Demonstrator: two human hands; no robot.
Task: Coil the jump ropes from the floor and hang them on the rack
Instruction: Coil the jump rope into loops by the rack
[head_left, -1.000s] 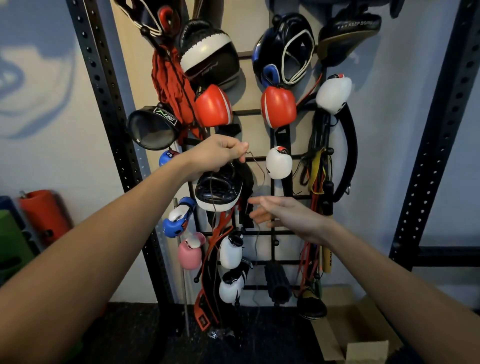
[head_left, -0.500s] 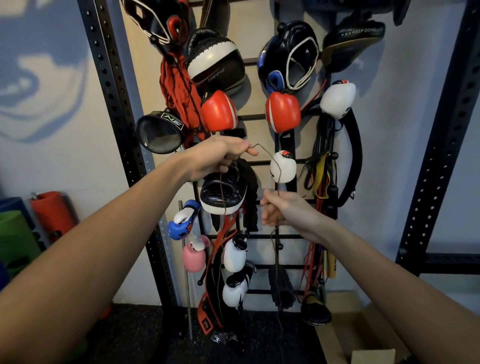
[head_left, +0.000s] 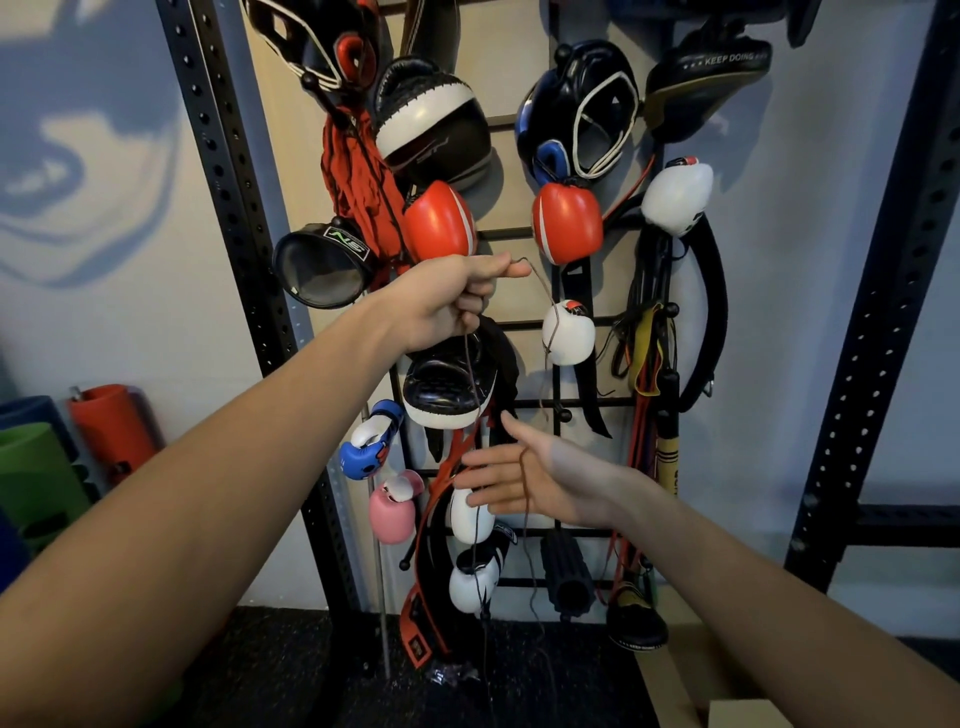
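Fingers (head_left: 511, 267) of left hand (head_left: 447, 304) clamped on the thin jump rope (head_left: 524, 488), held up in front of the rack (head_left: 558, 402), just below the red glove (head_left: 439, 221). One strand drops from the fist down toward the floor (head_left: 291, 670). Another arcs right off the fingertips, past the white glove (head_left: 568, 336), then falls across the right hand (head_left: 524, 480). Right hand is lower, palm up, fingers apart, rope lying loose over the palm, not gripped.
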